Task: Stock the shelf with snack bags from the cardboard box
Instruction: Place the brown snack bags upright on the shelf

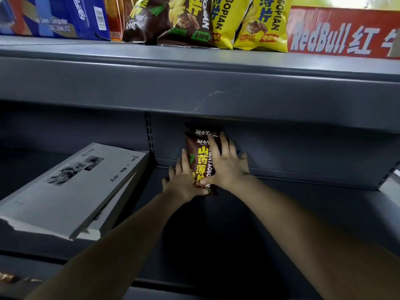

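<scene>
Peeking behind front bag (pixel 200 158), second bag (pixel 195 129)

Two brown snack bags (pixel 201 161) (pixel 201 129) on lower shelf (pixel 281 213), two brown bags (pixel 147 20) (pixel 190 20) above, two yellow bags (pixel 223 22) (pixel 262 22), one blue carton (pixel 54 16), one red carton (pixel 342 33), one grey book (pixel 69 187).

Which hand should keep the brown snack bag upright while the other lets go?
Probably right: the right hand lies spread across the face of the brown snack bag, while the left hand only touches its lower left edge.
</scene>
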